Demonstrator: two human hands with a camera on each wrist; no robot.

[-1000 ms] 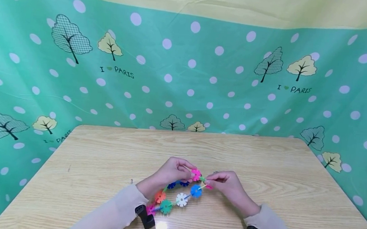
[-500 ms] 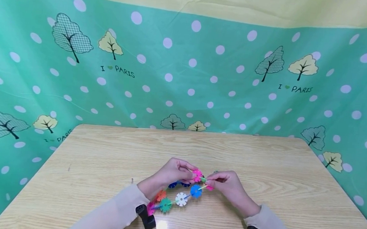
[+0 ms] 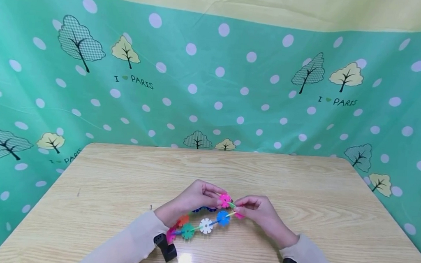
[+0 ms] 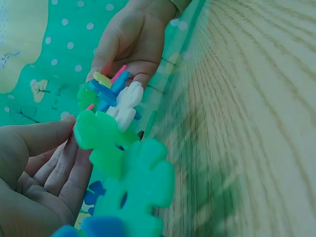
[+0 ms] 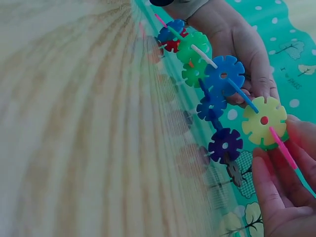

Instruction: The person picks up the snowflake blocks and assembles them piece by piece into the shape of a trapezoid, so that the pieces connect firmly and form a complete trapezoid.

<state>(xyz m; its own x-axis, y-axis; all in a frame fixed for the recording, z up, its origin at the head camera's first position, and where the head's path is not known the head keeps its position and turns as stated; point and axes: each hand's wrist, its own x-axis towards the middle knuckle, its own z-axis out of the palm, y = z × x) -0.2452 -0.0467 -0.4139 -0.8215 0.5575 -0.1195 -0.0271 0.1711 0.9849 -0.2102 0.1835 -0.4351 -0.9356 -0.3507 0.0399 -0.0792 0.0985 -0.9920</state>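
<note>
A chain of colourful notched snowflake discs hangs in a loop between the two hands in the head view. My left hand (image 3: 198, 199) pinches a pink disc (image 3: 225, 200) at the top of the loop. Opposite it, my right hand (image 3: 264, 216) pinches the chain by a small green disc (image 3: 231, 205), with fingertips close to the left ones. Below run a blue disc (image 3: 223, 218), a white disc (image 3: 206, 225) and a green disc (image 3: 188, 231). The right wrist view shows a yellow disc (image 5: 264, 121) right at the right fingertips. Dark blue discs are partly hidden behind the left hand.
The wooden table (image 3: 118, 173) spreads under both hands. A green dotted cloth (image 3: 215, 66) hangs behind and beside it. Black wrist cameras sit on the left sleeve (image 3: 127, 240) and the right sleeve (image 3: 319, 260).
Both hands keep their grip on the chain and barely move. The lower row of discs has swung slightly to the left and up.
</note>
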